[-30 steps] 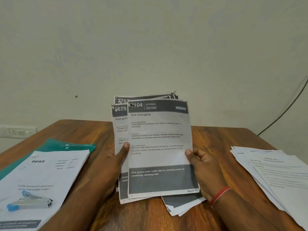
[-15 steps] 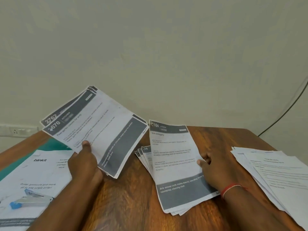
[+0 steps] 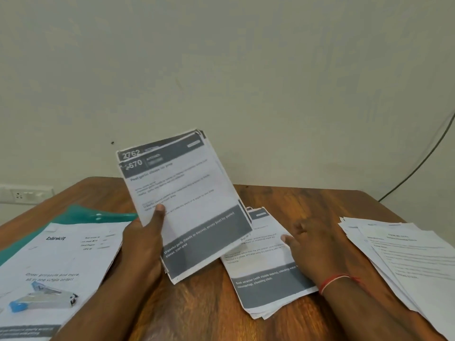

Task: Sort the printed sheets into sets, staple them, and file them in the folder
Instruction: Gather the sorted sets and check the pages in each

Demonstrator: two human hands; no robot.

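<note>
My left hand [image 3: 144, 239] grips a stack of printed sheets [image 3: 187, 200] with dark grey bands, held tilted above the table; the top sheet reads 670. My right hand [image 3: 310, 244] lies flat, fingers spread, on a second pile of the same kind of sheets [image 3: 263, 274] lying on the wooden table [image 3: 211, 311]. A teal folder [image 3: 91, 215] lies at the left, partly under a white blinkit sheet [image 3: 59, 257]. A stapler [image 3: 41, 299] with a blue end rests on that sheet.
A spread pile of white text pages [image 3: 408, 254] covers the table's right side. A wall socket [image 3: 23, 194] sits at the far left and a black cable [image 3: 418, 166] runs down the wall at the right.
My left hand has swung its stack back from the left toward the middle and more upright. My right hand has laid the 104 sheet on the table pile and now rests on it.
</note>
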